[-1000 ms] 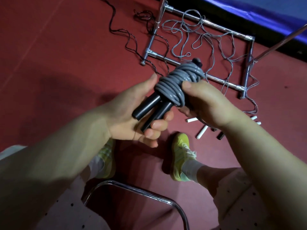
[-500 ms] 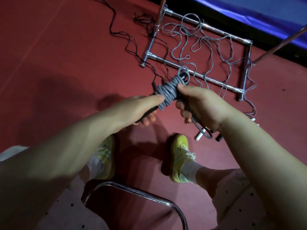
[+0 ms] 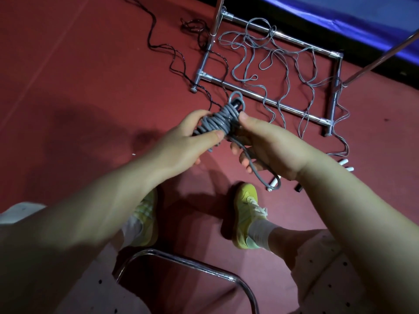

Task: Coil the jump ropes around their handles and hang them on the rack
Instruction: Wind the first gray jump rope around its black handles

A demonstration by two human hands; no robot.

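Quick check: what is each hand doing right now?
Left hand: grips the coiled grey jump rope.
Right hand: thumb presses on the coil, fingers curl round the rope's loose tail.

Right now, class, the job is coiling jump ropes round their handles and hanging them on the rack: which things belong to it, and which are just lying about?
Belongs to the job:
grey coiled rope
left hand
right hand
loose grey rope
black rope
metal rack

Just lying about:
chair frame
blue mat
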